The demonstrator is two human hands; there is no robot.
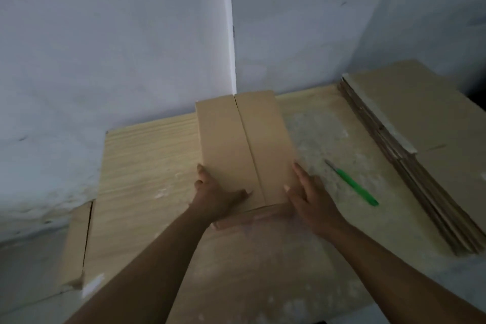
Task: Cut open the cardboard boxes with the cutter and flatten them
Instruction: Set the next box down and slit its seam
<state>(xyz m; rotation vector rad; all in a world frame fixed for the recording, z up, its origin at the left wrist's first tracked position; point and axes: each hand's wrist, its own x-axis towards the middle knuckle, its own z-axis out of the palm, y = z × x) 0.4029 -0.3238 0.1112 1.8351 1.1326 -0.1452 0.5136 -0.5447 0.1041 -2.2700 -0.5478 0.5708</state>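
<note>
A closed brown cardboard box (242,144) stands on the wooden table (142,166), its top flaps meeting along a centre seam. My left hand (215,197) grips the box's near left corner, thumb on top and fingers under the near end. My right hand (310,197) holds the near right side, with the thumb on the top flap and the fingers along the side. The green cutter (353,184) lies on the table to the right of the box, apart from both hands.
A stack of flattened cardboard boxes (420,155) lies along the table's right side. Another cardboard box (76,242) stands beside the table's left edge, lower down. Grey walls meet in a corner right behind the table.
</note>
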